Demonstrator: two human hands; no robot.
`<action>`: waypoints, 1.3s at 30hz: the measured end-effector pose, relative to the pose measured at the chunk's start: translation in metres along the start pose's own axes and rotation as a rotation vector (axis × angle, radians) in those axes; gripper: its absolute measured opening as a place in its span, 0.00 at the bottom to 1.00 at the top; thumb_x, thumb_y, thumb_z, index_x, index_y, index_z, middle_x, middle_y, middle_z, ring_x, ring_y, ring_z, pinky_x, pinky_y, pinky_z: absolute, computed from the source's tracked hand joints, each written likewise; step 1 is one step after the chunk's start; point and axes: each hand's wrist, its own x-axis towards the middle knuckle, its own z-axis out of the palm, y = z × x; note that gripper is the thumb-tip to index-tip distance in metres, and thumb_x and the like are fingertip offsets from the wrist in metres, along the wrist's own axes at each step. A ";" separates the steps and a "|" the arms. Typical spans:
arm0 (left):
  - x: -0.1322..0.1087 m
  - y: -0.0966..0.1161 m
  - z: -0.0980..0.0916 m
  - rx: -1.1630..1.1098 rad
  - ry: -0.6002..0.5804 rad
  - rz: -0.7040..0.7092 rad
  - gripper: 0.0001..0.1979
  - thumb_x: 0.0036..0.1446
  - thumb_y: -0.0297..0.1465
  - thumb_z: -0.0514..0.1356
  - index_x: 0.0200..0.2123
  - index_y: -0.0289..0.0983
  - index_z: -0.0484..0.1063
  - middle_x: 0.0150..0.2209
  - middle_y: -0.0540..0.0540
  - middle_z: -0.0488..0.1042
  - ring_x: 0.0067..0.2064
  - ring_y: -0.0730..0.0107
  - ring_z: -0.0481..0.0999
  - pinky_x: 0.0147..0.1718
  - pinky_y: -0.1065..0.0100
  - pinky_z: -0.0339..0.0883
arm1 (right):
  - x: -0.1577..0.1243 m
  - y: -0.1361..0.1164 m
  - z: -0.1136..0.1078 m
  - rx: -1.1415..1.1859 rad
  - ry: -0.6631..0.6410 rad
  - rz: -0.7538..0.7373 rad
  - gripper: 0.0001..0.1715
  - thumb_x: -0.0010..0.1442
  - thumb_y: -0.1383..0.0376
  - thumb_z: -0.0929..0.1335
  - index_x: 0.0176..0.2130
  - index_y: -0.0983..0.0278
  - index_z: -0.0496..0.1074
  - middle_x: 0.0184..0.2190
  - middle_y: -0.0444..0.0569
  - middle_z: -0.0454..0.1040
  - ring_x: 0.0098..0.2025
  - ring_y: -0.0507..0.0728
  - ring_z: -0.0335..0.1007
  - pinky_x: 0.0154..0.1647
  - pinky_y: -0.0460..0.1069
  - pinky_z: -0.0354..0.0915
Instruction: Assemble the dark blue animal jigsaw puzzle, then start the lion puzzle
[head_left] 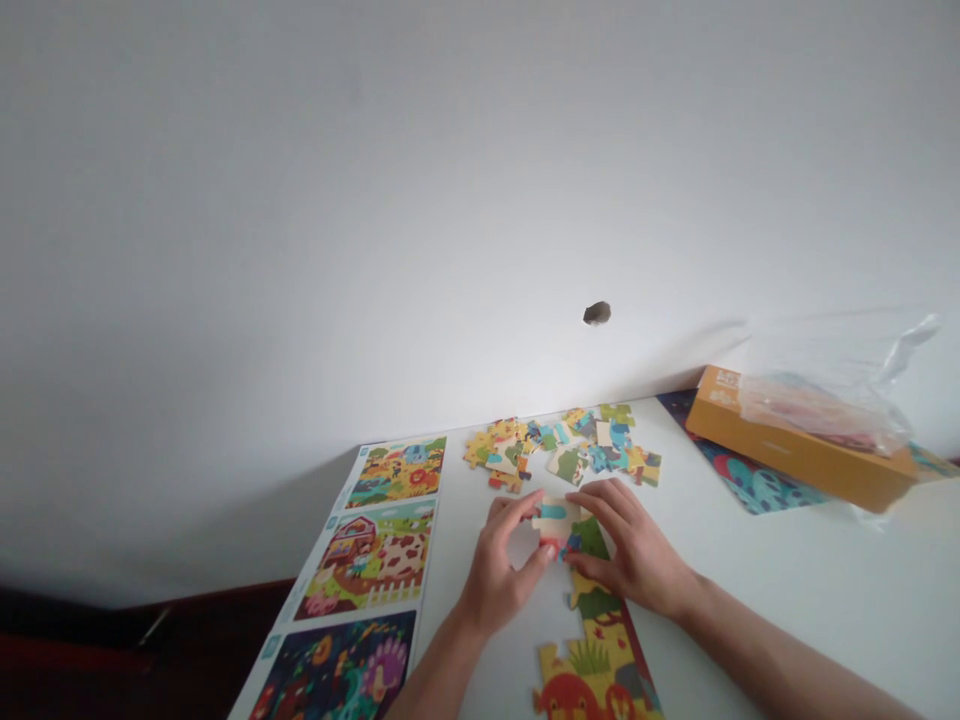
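Between my two hands is a jigsaw puzzle piece (556,516) in cream and blue with some red at its lower edge. My left hand (506,560) pinches it from the left with thumb and fingers. From the right, my right hand (626,540) has its fingers on the piece's upper right corner and its thumb low beside it. A joined strip of puzzle pieces (600,640) with greenery and a red-orange animal runs from under my right hand to the bottom edge. Whether the held piece is joined to the strip I cannot tell.
Loose puzzle pieces (568,466) lie in a scattered group near the wall. Along the left table edge is a sheet of three printed pictures (382,555). At the right, an orange box (795,450) with a clear plastic bag (840,400) rests on a dark printed sheet (757,487).
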 end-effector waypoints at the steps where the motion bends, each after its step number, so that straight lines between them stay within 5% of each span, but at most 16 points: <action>1: 0.000 0.000 -0.001 0.035 -0.014 0.017 0.27 0.55 0.30 0.62 0.59 0.42 0.68 0.46 0.42 0.72 0.49 0.58 0.72 0.52 0.57 0.67 | 0.000 0.001 0.000 -0.005 -0.002 0.005 0.32 0.59 0.56 0.72 0.59 0.59 0.63 0.49 0.58 0.69 0.49 0.65 0.67 0.48 0.61 0.69; 16: -0.004 -0.010 -0.002 0.179 -0.026 0.015 0.32 0.52 0.29 0.68 0.61 0.45 0.68 0.45 0.43 0.73 0.50 0.56 0.70 0.54 0.55 0.65 | -0.004 0.001 -0.004 -0.063 -0.023 0.021 0.32 0.57 0.59 0.72 0.59 0.58 0.64 0.53 0.58 0.66 0.54 0.66 0.64 0.53 0.63 0.67; 24: -0.004 -0.008 -0.004 0.328 -0.027 0.084 0.32 0.51 0.27 0.68 0.59 0.47 0.67 0.47 0.46 0.75 0.54 0.53 0.65 0.58 0.52 0.59 | -0.008 0.006 -0.001 -0.081 -0.022 0.056 0.38 0.57 0.60 0.72 0.63 0.57 0.59 0.55 0.58 0.63 0.56 0.67 0.62 0.54 0.64 0.65; 30: -0.005 -0.002 -0.004 0.466 -0.022 0.165 0.31 0.52 0.27 0.66 0.59 0.44 0.67 0.54 0.43 0.70 0.58 0.51 0.62 0.61 0.50 0.54 | -0.008 0.008 -0.001 -0.078 -0.022 0.070 0.33 0.56 0.59 0.73 0.58 0.58 0.64 0.55 0.57 0.63 0.56 0.67 0.61 0.54 0.63 0.65; 39: -0.004 -0.002 -0.008 0.600 0.099 0.178 0.28 0.53 0.28 0.64 0.58 0.41 0.68 0.59 0.40 0.64 0.63 0.48 0.57 0.63 0.48 0.50 | -0.008 0.005 -0.003 -0.137 -0.153 0.108 0.41 0.54 0.55 0.73 0.63 0.58 0.62 0.59 0.59 0.60 0.59 0.70 0.57 0.58 0.67 0.60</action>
